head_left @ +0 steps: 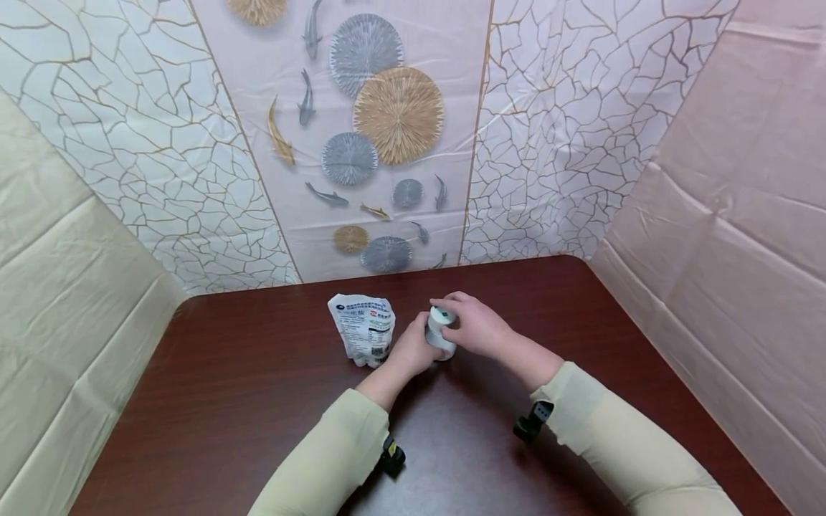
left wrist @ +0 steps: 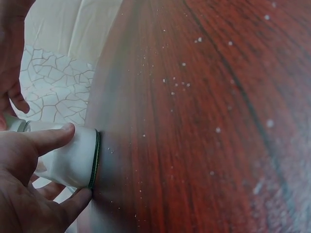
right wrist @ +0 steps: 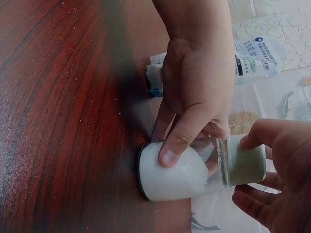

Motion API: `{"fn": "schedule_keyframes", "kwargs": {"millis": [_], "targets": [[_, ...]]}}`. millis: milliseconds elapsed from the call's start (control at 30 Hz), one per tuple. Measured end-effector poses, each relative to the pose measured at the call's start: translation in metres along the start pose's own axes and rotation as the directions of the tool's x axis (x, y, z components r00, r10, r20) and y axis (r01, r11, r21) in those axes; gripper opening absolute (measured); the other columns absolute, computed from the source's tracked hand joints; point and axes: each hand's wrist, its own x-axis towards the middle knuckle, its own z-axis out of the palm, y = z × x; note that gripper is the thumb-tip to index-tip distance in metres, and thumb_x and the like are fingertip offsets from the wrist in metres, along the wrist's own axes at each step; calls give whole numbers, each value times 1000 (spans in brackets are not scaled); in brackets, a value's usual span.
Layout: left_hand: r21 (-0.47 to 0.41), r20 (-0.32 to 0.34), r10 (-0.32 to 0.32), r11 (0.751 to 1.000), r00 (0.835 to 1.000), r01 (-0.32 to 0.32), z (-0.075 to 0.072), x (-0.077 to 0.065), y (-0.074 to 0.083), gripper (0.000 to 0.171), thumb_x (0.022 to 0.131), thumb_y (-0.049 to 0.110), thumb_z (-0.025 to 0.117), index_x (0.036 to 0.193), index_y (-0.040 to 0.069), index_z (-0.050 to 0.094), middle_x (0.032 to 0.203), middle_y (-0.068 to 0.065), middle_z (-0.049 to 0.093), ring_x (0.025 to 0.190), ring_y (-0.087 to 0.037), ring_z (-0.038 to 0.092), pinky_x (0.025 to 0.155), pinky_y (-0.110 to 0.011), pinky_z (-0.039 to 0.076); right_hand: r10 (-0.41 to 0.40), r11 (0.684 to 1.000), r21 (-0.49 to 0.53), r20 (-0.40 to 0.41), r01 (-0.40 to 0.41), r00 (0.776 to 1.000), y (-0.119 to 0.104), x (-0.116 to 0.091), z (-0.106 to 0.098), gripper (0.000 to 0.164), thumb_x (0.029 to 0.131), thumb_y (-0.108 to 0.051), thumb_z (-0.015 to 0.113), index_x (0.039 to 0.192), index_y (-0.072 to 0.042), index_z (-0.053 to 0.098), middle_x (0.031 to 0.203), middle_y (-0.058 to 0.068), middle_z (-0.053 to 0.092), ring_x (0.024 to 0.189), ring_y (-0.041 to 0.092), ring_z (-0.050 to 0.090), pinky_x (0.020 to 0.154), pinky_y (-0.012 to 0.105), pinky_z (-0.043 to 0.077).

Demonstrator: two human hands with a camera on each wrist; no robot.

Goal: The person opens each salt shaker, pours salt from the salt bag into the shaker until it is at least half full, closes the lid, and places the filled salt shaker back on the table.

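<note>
A clear jar partly filled with white grains stands upright on the table. My left hand grips its body, thumb along one side and fingers round the other, as the left wrist view also shows. On the jar's neck sits a pale green lid. My right hand holds that lid from above, with thumb and fingers on opposite sides of its rim. Left of the jar, a printed white pouch stands close to my left hand, apart from it.
The dark red wooden table carries scattered white grains, seen in the left wrist view. A patterned cloth hangs behind the far table edge, and plain beige cloth hangs at the sides.
</note>
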Motion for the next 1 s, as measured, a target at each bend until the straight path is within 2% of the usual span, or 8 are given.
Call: {"fn": "schedule_keyframes", "kwargs": {"millis": [233,467,800,1000], "targets": [[19,14,-15,1000,1000,14,-1,1,1,73,81,25,84,140,12,43,135,-9,55,119,-27,54,99,-45,45,-15,1000,-26,14,15,1000,0,1,-1,53,91,-17,69,141,-17,56,133,12,53,104,23,58,78,34,50],[9,24,-2,1000,1000,2,-1,2,-1,74,81,25,83,141,11,42,135,-9,55,120,-26,54,99,-44,46,-16,998,-55,44,18,999,-1,4,-3,54,90,-19,70,142,-17,56,131,11,54,98,20,58,78,34,49],[14,27,-16,1000,1000,15,0,5,-2,76,80,25,85,141,12,42,135,-8,54,120,-26,54,98,-45,46,-117,991,-67,38,120,992,3,6,-8,52,89,-19,74,138,-9,59,121,11,59,98,20,61,84,37,51],[20,24,-15,1000,1000,15,0,5,-2,76,78,26,86,140,13,43,132,-7,55,116,-25,55,95,-44,47,-72,992,-104,34,75,997,1,7,-9,51,89,-24,75,136,-9,61,116,9,60,97,20,61,84,37,51]]}}
